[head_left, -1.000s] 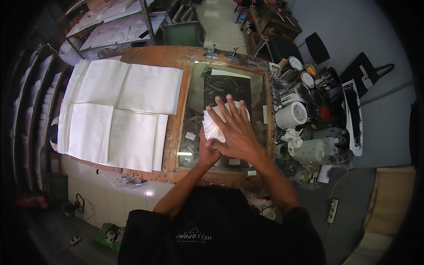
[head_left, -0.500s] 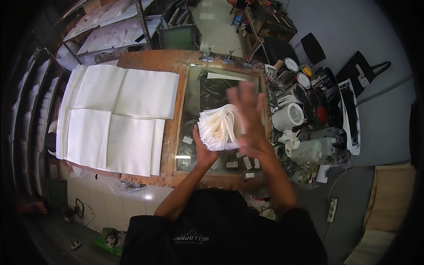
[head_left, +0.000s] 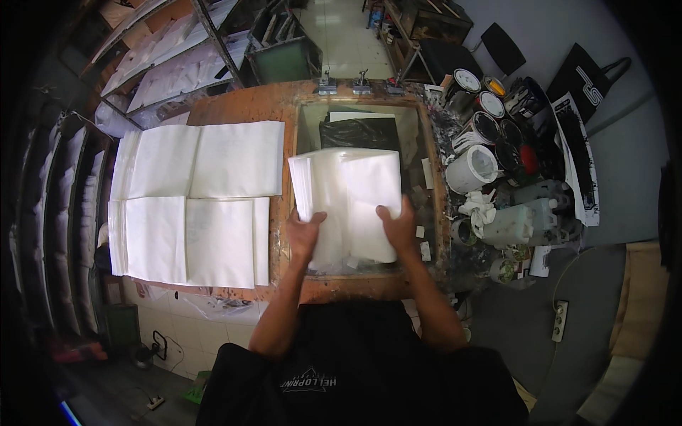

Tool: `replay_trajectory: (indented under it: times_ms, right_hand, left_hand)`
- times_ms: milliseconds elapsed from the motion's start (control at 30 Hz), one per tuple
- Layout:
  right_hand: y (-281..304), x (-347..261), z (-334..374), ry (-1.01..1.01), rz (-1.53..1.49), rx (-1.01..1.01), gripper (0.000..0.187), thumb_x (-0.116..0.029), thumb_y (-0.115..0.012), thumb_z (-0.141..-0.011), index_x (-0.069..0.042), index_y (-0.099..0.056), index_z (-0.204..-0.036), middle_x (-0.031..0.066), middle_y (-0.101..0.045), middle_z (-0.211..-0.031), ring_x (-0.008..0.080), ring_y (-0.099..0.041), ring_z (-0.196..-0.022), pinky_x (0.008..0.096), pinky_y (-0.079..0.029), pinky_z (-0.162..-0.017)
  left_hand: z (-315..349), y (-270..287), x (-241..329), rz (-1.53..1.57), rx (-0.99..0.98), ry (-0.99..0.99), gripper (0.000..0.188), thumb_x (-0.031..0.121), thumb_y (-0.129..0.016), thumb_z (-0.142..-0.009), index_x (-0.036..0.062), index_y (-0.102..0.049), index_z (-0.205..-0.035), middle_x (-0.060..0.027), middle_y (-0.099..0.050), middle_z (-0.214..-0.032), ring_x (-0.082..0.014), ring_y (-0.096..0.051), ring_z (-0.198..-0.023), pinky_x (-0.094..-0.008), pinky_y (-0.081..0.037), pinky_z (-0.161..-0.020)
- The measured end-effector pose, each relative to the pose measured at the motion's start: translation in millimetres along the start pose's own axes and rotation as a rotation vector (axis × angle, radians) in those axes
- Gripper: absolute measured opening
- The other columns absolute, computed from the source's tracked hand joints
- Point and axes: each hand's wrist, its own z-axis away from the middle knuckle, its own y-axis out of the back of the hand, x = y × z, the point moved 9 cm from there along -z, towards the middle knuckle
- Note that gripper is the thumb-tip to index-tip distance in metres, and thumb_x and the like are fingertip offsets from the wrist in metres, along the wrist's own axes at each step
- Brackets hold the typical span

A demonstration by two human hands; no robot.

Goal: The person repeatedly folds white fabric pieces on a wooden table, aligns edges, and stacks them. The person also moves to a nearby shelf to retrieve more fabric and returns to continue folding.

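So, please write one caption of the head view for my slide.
Both hands hold a stack of white sheets over a wood-framed panel, with more sheets at left.

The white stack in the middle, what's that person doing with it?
The person's left hand and right hand grip opposite sides of a stack of white sheets over the glass panel. A shiny black sheet lies beyond it. More white sheets lie in overlapping piles on the wooden table to the left.
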Motion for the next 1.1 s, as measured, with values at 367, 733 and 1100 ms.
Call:
replay_trajectory:
  times_ms: [367,733,1100]
  right_hand:
    - [-74,3,27,0.246,0.633,-0.079,0.057,-0.026,-0.072,-0.089,0.002,-0.046,-0.131,0.0219,-0.053,-0.115,0.0403,-0.065,-0.098,0.0504,-0.056,-0.079]
    - [-121,16,32,0.165,0.918,-0.273,0.050,-0.019,-0.066,-0.091,0.011,-0.045,-0.125,0.0249,-0.055,-0.111,0.0380,-0.069,-0.090,0.0479,-0.060,-0.079]
    - [28,85,-24,-0.041,-0.136,-0.105,0.026,-0.005,-0.057,-0.092,-0.003,-0.062,-0.118,0.0031,-0.066,-0.093,0.0121,-0.061,-0.081,0.0294,-0.051,-0.071]
  left_hand:
    - [-19,3,-71,-0.203,-0.019,-0.012,0.062,0.023,-0.083,-0.076,-0.0104,-0.058,-0.122,-0.0278,-0.069,-0.109,-0.0353,-0.070,-0.098,-0.0424,-0.057,-0.084]
    - [-11,-5,-64,-0.233,0.028,-0.011,0.047,0.014,-0.082,-0.079,-0.0072,-0.063,-0.115,-0.0188,-0.072,-0.100,-0.0247,-0.071,-0.085,-0.0385,-0.059,-0.072]
    - [-9,23,-56,-0.262,-0.030,0.033,0.055,0.015,-0.084,-0.078,-0.0061,-0.061,-0.123,-0.0186,-0.072,-0.106,-0.0256,-0.072,-0.087,-0.0377,-0.060,-0.076]
